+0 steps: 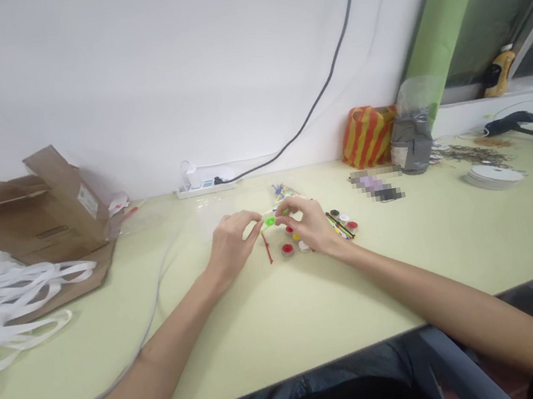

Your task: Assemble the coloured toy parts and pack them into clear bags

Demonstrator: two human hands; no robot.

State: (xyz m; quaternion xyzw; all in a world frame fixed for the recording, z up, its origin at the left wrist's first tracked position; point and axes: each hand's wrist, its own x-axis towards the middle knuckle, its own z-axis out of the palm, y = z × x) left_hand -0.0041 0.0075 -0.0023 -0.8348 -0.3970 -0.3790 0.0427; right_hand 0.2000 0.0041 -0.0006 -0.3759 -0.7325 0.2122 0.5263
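Observation:
Both my hands meet over the middle of the pale yellow table [275, 319]. My left hand [231, 244] and my right hand [307, 224] pinch a small green and white plastic piece [270, 220] between their fingertips, a little above the tabletop. Under and beside my right hand lie several small round pots with red, black and white lids [345, 221], a red stick [267, 248] and a few thin coloured sticks [339, 225]. A small clear packet with coloured bits [283, 191] lies just behind my hands.
An open cardboard box [35, 209] and a heap of white straps [4, 302] fill the left. A white power strip [205, 183] sits by the wall. A grey cable [159, 290] crosses the table. An orange striped bag [368, 136], a grey pouch [411, 143] and a white reel [493, 175] stand at the right.

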